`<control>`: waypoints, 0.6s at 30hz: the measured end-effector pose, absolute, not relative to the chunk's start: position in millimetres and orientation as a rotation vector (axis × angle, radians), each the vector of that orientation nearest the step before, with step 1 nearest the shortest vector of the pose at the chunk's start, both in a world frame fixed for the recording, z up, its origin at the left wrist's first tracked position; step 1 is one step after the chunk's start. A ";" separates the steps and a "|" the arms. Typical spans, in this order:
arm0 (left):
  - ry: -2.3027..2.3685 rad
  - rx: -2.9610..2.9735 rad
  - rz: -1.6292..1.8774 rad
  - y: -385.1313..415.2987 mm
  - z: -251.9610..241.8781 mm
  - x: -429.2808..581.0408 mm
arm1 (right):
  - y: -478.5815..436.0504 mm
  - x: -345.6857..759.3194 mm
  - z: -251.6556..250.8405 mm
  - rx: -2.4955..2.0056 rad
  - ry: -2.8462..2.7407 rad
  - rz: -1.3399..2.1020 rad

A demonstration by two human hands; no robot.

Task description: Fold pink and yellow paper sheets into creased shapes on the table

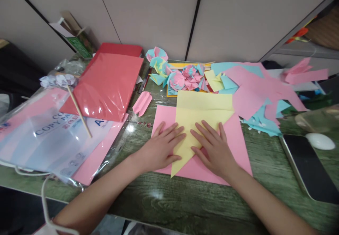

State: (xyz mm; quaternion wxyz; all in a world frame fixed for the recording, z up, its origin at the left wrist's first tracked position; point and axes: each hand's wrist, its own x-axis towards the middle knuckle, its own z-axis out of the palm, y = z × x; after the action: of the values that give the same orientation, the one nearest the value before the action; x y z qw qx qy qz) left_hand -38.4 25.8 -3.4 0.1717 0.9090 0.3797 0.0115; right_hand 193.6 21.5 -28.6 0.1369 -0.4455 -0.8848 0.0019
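Observation:
A yellow sheet of paper [202,102] lies on a pink sheet of paper [238,150], with its lower right part folded over into a slanting edge that ends in a point near me. My left hand [162,146] rests flat on the left side of both sheets, fingers stretched toward the yellow one. Fingers spread, my right hand [214,150] presses on the yellow sheet by the slanting edge. Neither hand grips anything. Left of the sheets lies a small folded pink paper piece [142,103].
Folded paper flowers [182,79] fill the back middle. Pink paper scraps [246,86] lie at the back right, with a phone [309,168] and a white mouse [320,141] nearer. Red paper packs [108,83] and a copy paper bag [53,136] cover the left. A grey partition [159,16] stands behind.

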 end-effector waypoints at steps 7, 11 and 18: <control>1.092 2.582 0.056 26.7 -4.7 -38.8 | 21.3 194.2 -29.6 -1.178 -2.636 0.098; 1.099 2.581 0.053 26.8 -5.1 -39.1 | 20.7 193.1 -28.5 -1.249 -2.672 0.112; 1.161 2.630 0.071 25.5 -13.5 -36.8 | 21.3 191.2 -30.5 -1.359 -2.622 0.112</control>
State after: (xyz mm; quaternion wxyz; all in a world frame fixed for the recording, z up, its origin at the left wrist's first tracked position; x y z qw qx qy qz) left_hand -36.8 25.5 -13.5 0.1327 0.9065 0.4001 0.0245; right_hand 191.2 21.3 -30.5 0.0927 -0.4579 -0.8834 0.0378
